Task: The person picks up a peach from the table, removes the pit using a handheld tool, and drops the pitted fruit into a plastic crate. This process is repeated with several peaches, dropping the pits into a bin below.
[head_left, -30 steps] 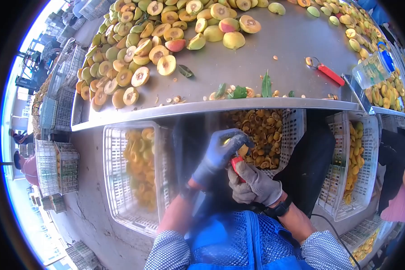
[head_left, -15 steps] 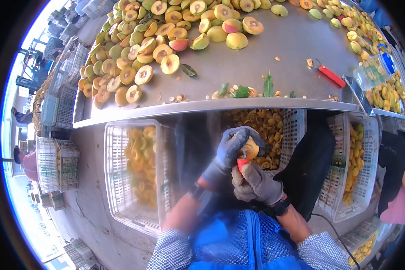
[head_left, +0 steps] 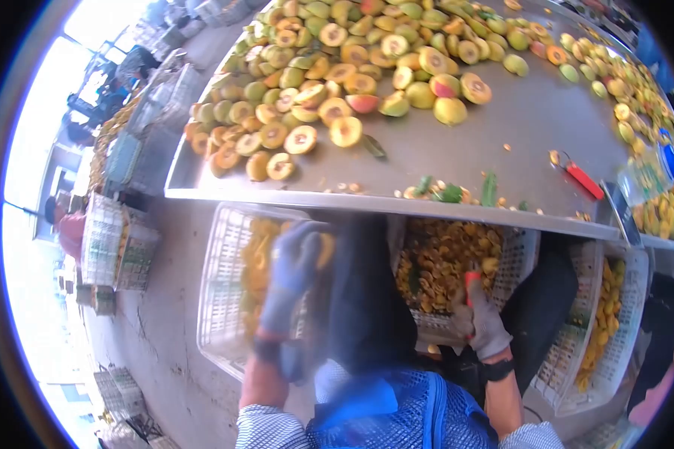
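One red-handled tool (head_left: 472, 282) — seemingly upright, right hand (head_left: 485, 325)

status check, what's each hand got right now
Left hand gloved, blurred, holds peach half over left crate. Right hand grips red-handled tool above middle crate. Nothing in between.

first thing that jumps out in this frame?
The heap of halved peaches spread over the steel table at the top. Below its edge, the left hand in a blue glove holds a peach half over the white crate on the left, while the right hand grips a red-handled tool above the crate of pits in the middle.
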Tool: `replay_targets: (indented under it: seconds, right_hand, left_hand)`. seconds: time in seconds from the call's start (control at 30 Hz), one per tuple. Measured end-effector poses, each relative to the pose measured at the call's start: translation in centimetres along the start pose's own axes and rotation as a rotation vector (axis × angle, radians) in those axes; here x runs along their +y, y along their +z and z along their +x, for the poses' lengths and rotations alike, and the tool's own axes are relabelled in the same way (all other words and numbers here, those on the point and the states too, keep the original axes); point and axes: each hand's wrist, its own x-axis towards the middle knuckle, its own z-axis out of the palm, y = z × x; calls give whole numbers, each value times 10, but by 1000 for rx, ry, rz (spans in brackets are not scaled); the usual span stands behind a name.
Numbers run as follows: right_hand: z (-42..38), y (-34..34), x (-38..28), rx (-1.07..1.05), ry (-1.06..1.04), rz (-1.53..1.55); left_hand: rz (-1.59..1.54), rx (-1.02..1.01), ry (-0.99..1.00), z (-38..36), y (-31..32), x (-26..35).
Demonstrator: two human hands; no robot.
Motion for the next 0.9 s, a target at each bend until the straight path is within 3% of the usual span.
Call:
replay_targets:
  seconds: [0.03,0.1,0.17,0.33,0.4,0.57,0.63,0.77,0.8,0.87,0.9]
  right_hand:
    - [-8,6,-13,4,173,281]
    - [-6,20,-19,-5,134,250]
    - [3,24,-9,33,124,13]
    - [6,37,6,-23,-7,-120]
    - [3,36,9,1,-58,-143]
    - [-3,54,-4,-68,-138,-203]
    - [-13,79,-34,-115,-171,-170]
    - [-13,112,-63,-162,-248,-171]
    - [-9,117,-64,-146,-241,-175]
    - [-1,123,-63,-8,-565,-383]
    - [-2,122,-66,7,-561,-390]
  left_hand:
    - [102,52,85,2,-26,-19]
    - [371,275,11,17,-63,-18]
    - [568,332,-77,48,-73,-8]
    - [900,92,-80,122,-59,-49]
    - [761,-24,-265,133,-59,-53]
    - [664,-13,-274,115,-45,-44]
    - [334,141,-127,98,-35,-21]
    - [-33,125,83,47,12,18]
    - [-115,103,7,34,26,31]
    - [-321,79,-115,12,57,46]
    - [-414,44,-189,5,67,54]
